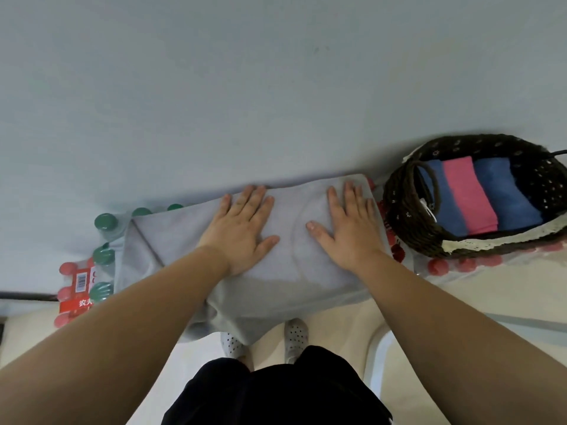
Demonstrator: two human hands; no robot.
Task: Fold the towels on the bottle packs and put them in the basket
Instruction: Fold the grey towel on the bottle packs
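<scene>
A grey towel (pixel 291 271) lies spread over the bottle packs (pixel 104 228), its near edge hanging down toward my feet. My left hand (pixel 242 228) presses flat on the towel's middle, fingers straight. My right hand (pixel 349 225) presses flat on its right part, fingers spread. A dark woven basket (pixel 405 216) stands to the right on red-capped bottles (pixel 438 266). Inside it lie folded blue towels (pixel 503 194) and a pink towel (pixel 469 197) side by side.
Green-capped bottles (pixel 106 222) and a red-labelled pack (pixel 76 289) show at the left of the towel. A pale wall (pixel 245 87) rises right behind the packs. Below are my feet in dotted socks (pixel 294 335) on a light floor, and a white object (pixel 376 357) at the right.
</scene>
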